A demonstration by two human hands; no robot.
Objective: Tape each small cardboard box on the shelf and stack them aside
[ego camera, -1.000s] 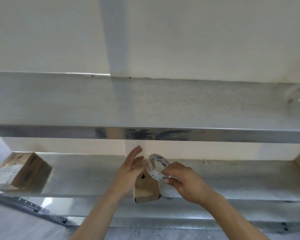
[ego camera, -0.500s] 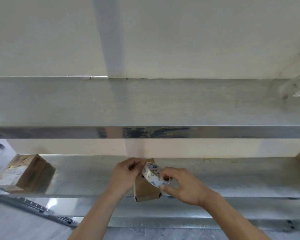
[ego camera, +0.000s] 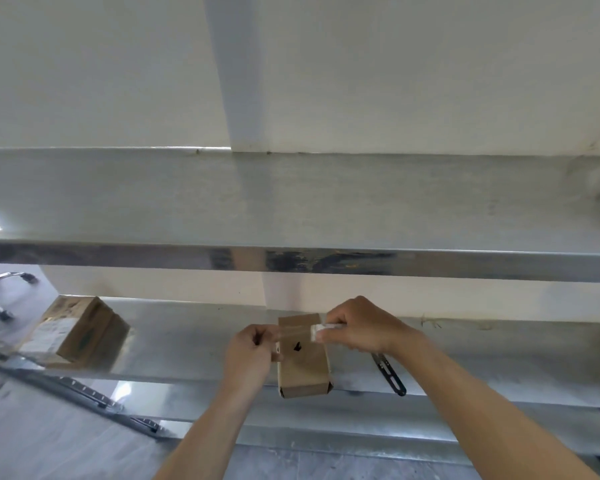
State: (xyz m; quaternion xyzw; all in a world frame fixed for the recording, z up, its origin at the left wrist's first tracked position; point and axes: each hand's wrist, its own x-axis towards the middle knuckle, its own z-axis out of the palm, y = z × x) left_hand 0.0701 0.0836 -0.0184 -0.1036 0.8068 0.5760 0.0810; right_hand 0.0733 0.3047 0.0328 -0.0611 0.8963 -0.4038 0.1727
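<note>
A small box (ego camera: pixel 303 362) lies on the lower metal shelf (ego camera: pixel 187 341), at its near edge, about the middle. The left hand (ego camera: pixel 252 351) pinches the free end of a clear tape strip (ego camera: pixel 295 332) just left of the box. The right hand (ego camera: pixel 359 329) grips the tape roll (ego camera: pixel 321 330) at the box's far right corner; the strip spans the box top between them. A larger box (ego camera: pixel 78 329) sits far left on the shelf. A black strap (ego camera: pixel 390 374) lies right of the small box.
</note>
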